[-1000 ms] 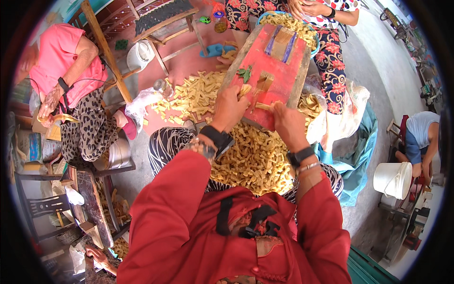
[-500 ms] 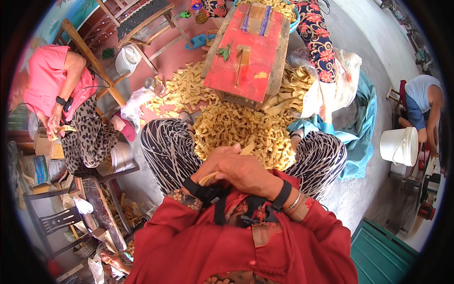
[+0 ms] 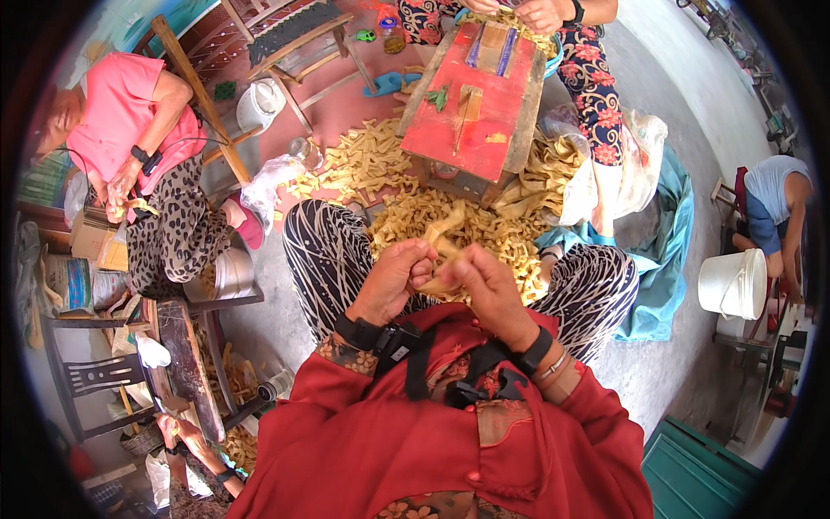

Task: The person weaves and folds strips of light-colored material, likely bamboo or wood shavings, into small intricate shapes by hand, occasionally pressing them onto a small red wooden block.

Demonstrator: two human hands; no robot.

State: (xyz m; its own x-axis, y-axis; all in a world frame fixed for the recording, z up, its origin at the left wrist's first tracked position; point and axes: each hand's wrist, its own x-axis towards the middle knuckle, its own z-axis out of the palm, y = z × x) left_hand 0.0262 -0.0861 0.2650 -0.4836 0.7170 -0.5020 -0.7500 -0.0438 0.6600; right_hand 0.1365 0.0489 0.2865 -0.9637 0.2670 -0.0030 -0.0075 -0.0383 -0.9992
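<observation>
My left hand [image 3: 391,281] is closed in a pinch on a pale yellow, bendy strip [image 3: 444,230] that sticks up past my fingertips. My right hand [image 3: 491,287] sits close beside it, its thumb and fingers pinched on the lower part of the same strip. What kind of strip it is, I cannot make out. Both hands are above my lap, in front of a big heap of similar yellow strips [image 3: 406,214] lying between my knees. My fingers partly hide the strip's lower end.
Beyond the heap stands a red-topped wooden bench [image 3: 450,130], where another person's hands [image 3: 545,14] work. A person in pink [image 3: 130,112] sits at left, holding a strip. A white bucket [image 3: 732,284] stands right, near another person [image 3: 778,208]. A green bin [image 3: 692,471] is lower right.
My hands were clasped together, the right over the left; now they are apart with the strip showing between them. Another person's hands have come into view over the bench's far end.
</observation>
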